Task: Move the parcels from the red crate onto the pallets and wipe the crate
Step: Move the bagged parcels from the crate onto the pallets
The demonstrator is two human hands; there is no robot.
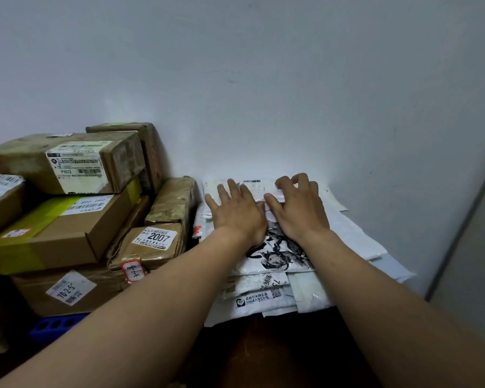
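Parcels (67, 163) in brown cardboard are heaped at nine o'clock, several taped in yellow and each with a white shipping label. The topmost lies with its long side running from nine toward three. A smaller box (154, 239) marked "2007" sits at the heap's right edge. Under the heap, at seven o'clock, a corner of a blue pallet (53, 326) shows.

Just right of the boxes, at the centre, is a stack of white mailer bags (263, 295), flat on one another and pushed against the wall. The top bag (280, 253) carries a black ink-style print at its near end and a barcode label at its far end. Its long axis runs from six toward twelve, away from the camera.

The left hand (235, 211) lies flat on this bag, fingers straight and spread. Close beside it, the right hand (297, 208) has its fingers curled, pinching a raised fold near the label.

A plain pale wall (263, 79) fills the upper half. A grey panel (473, 247) stands at three o'clock, and dark floor (263, 354) shows at six.
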